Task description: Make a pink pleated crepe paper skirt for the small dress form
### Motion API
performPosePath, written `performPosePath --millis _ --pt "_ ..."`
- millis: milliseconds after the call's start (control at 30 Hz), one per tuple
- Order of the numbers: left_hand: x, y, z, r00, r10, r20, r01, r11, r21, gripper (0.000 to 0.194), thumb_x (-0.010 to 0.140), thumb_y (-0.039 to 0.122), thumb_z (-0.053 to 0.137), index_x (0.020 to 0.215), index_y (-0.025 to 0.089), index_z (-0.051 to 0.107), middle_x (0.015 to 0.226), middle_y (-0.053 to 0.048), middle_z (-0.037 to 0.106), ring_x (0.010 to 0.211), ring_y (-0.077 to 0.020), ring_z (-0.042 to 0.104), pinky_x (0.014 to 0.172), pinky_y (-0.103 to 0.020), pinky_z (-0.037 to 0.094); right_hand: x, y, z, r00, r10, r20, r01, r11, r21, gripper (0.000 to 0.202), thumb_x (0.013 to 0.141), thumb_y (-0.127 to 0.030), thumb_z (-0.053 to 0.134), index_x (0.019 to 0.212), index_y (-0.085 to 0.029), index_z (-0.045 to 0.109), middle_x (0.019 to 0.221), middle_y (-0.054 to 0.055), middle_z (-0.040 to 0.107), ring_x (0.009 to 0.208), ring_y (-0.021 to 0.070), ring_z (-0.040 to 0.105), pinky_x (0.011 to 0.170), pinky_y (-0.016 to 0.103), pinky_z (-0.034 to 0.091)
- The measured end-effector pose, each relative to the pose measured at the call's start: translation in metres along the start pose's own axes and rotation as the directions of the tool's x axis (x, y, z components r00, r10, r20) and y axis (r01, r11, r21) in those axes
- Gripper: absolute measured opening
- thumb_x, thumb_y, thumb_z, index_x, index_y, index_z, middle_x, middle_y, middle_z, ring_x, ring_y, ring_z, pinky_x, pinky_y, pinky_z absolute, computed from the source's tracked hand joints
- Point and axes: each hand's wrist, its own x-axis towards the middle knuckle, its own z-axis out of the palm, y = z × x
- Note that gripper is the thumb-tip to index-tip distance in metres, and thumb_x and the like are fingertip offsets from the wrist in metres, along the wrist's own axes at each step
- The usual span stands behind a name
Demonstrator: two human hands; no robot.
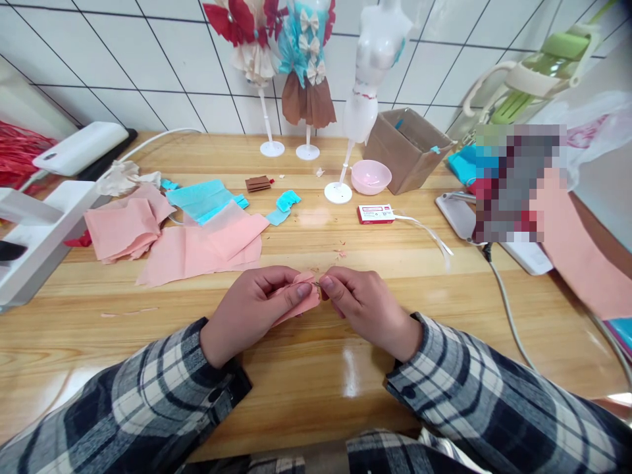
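Near the middle of the wooden table, my left hand pinches a small folded piece of pink paper between thumb and fingers. My right hand is closed just to its right, thumb against forefinger, on something thin and dark at the paper's edge, too small to make out. The fingertips of both hands almost meet. Small pink scraps lie on the table beyond them. Larger pink sheets and a blue sheet lie at the left.
Along the tiled wall stand two dressed mannequins and a bare white one. A pink bowl, a cardboard box and a small red-white box are behind my right hand. A white power strip sits left, a phone stand right.
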Motion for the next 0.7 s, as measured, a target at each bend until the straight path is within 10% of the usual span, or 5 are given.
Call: performPosePath --millis 700 --pt "-0.0002 0.0018 0.0057 1.0 0.017 0.004 -0.016 0.977 -0.213 0.024 0.083 0.04 0.066 0.073 0.019 0.063 0.059 0.006 0.052 0.054 -0.0083 0.042 0.056 -0.02 0.037 -0.0011 -0.0005 0.0082 0.998 -0.006 -0.062 0.013 0.992 0.127 0.045 0.097 -0.051 0.039 0.067 -0.019 0.046 0.059 -0.004 0.044 0.055 0.0098 0.04 0.055 0.023 0.029"
